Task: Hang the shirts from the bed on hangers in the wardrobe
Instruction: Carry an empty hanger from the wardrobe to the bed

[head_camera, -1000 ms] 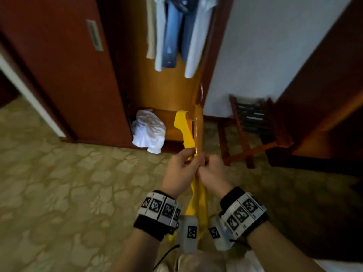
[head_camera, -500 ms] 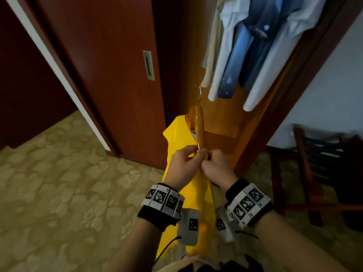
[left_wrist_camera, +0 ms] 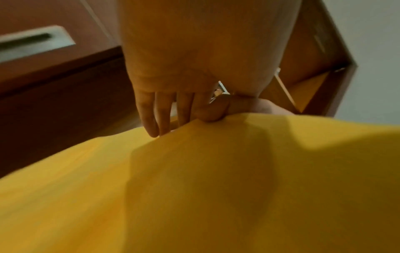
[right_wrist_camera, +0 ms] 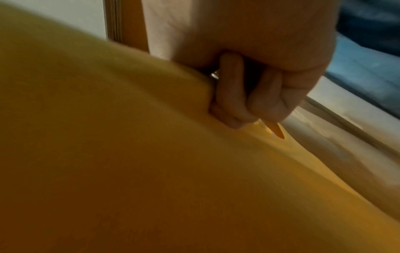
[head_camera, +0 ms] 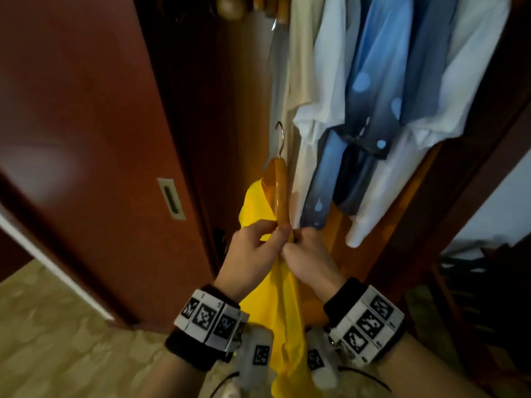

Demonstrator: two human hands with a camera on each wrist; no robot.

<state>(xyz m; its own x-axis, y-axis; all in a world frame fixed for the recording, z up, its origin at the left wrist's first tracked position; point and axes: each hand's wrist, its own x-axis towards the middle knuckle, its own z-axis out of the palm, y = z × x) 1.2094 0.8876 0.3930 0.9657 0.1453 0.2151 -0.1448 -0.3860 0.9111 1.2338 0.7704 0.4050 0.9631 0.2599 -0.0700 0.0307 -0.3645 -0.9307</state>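
A yellow shirt (head_camera: 280, 308) hangs on a wooden hanger (head_camera: 281, 193) with a metal hook (head_camera: 281, 139) pointing up. I hold it in front of the open wardrobe (head_camera: 382, 234). My left hand (head_camera: 254, 251) pinches the shirt's near shoulder at the hanger's end, and my right hand (head_camera: 309, 255) grips the same spot from the right. In the left wrist view my fingers (left_wrist_camera: 155, 118) press into the yellow shirt (left_wrist_camera: 216, 188). In the right wrist view curled fingers (right_wrist_camera: 249, 102) clamp the yellow shirt (right_wrist_camera: 151, 171).
White and blue shirts (head_camera: 373, 110) hang in the wardrobe just right of the hook. The sliding wardrobe door (head_camera: 94, 139) with a recessed handle (head_camera: 171, 199) stands at left. A dark wooden rack (head_camera: 474, 297) is at right. Patterned carpet (head_camera: 57, 340) lies below.
The hanger with the yellow shirt has come closer to the wardrobe and higher, up beside the hanging shirts. Both hands keep the same hold.
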